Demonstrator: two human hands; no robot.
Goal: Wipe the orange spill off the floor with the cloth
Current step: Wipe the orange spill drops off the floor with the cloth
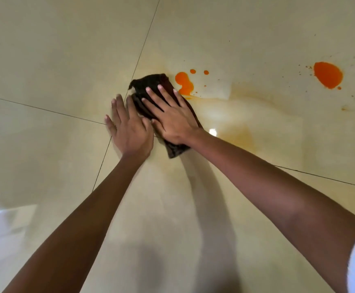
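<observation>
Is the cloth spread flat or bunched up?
Bunched up: the cloth lies as a narrow, creased strip under the right hand, layers showing at both ends.

Pretty much open floor point(45, 49) all round the dark cloth point(149, 83), nothing standing up anywhere. The left hand point(128, 127) lies flat on the tile just left of the cloth, so that side's taken, and the right hand point(172, 117) is flat on top of it. Just right of the cloth's far end there's an orange puddle point(184, 83) with a few drops. Past that is a streaky wet film, and a bigger orange blob point(327, 75) sits well off to the right. Beyond the cloth and further left it's just tile.
</observation>
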